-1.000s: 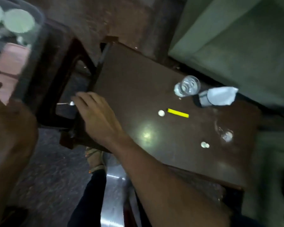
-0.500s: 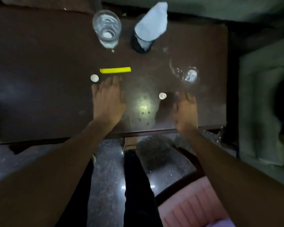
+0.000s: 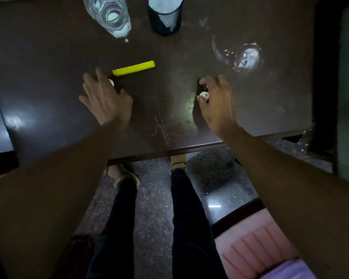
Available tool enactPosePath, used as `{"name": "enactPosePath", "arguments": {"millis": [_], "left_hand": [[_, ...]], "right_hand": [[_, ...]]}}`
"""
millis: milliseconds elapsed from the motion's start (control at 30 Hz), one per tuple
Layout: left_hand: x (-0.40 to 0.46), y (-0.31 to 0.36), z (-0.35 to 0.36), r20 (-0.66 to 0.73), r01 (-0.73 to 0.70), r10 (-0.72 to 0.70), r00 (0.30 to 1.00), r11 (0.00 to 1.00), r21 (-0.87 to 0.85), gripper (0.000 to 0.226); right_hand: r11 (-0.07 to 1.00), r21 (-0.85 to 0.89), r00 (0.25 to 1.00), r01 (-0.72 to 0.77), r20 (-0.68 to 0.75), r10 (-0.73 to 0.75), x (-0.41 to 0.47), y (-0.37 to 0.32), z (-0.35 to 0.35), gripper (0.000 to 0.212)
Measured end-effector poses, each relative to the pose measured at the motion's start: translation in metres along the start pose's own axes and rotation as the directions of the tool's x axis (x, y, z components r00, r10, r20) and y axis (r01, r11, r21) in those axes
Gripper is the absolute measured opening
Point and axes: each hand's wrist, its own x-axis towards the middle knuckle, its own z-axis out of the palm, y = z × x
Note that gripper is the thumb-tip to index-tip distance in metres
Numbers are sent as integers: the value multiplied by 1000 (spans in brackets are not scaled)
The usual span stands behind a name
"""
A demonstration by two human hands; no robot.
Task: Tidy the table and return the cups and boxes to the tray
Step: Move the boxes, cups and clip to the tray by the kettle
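Pinching a small white cap-like piece [image 3: 204, 95] between thumb and fingertips, the right hand [image 3: 217, 103] rests low over the dark brown table [image 3: 48, 77], its fingers curled closed around that piece near the table's middle. Across from it, the left hand [image 3: 105, 99] lies palm down with its fingers spread; a second small white piece [image 3: 111, 82] peeks out from under its fingertips, and whether the hand actually grips it cannot be told, since the fingers hide most of it. Just beyond that hand, close to the white piece, a yellow box [image 3: 133, 68], long and thin, lies flat on the tabletop, slightly tilted. Farther back, at the top edge of the view, a clear drinking glass [image 3: 108, 15] stands upright, and just to its right is a black mesh holder [image 3: 165, 19] with something pale stuffed into it, both cut off by the frame. To the right of the right hand, a second clear glass [image 3: 247, 58] appears on the table, blurred by glare, so its exact posture is hard to read. Bright reflections shine on the tabletop. Below the table's near edge, the person's dark trousers [image 3: 185, 218] and sandalled feet stand on a speckled floor, and a pink ribbed tray [image 3: 256, 248] shows at the lower right.
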Motion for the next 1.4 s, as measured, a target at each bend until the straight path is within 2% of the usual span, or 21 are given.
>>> {"name": "enactPosePath", "arguments": {"millis": [133, 300, 467, 633, 800, 867, 967, 1067, 1167, 1300, 1400], "left_hand": [[12, -8, 0, 49, -44, 49, 998, 995, -92, 40], [20, -13, -15, 73, 34, -19, 997, 976, -215, 28], [28, -60, -52, -48, 115, -139, 989, 933, -340, 19], [53, -158, -120, -267, 102, -236, 934, 895, -434, 15], [64, -287, -200, -509, 104, -372, 776, 872, -478, 15], [59, -334, -222, -544, 154, -455, 705, 847, -509, 18], [46, -389, -236, -524, 263, -578, 625, 788, -556, 20], [37, -417, -233, -459, 402, -671, 582, 728, -555, 18], [38, -434, -231, -392, 470, -721, 572, 679, -564, 19], [54, -421, -242, -362, 489, -706, 609, 694, -528, 26], [59, -441, -230, -316, 533, -745, 588, 651, -541, 37]], "right_hand": [[1000, -31, 999, 2, 34, -1, 6, -1, -1, 22], [993, -107, 997, 42, 74, -34, 6, -9, -3, 14], [958, -68, 957, 279, 105, -271, 3, -75, 7, 18], [868, 78, 864, 491, 86, -496, 10, -225, 50, 19], [715, 134, 719, 686, 28, -694, -1, -422, 95, 19], [625, 159, 631, 765, 12, -775, -13, -491, 111, 20], [482, 172, 490, 859, -2, -872, -38, -577, 137, 26], [423, 136, 417, 896, 73, -906, -56, -634, 165, 31], [419, 87, 403, 904, 157, -902, -67, -662, 193, 29], [524, 36, 515, 851, 138, -846, -44, -669, 201, 26], [518, 8, 507, 855, 191, -841, -43, -672, 222, 32]]}}
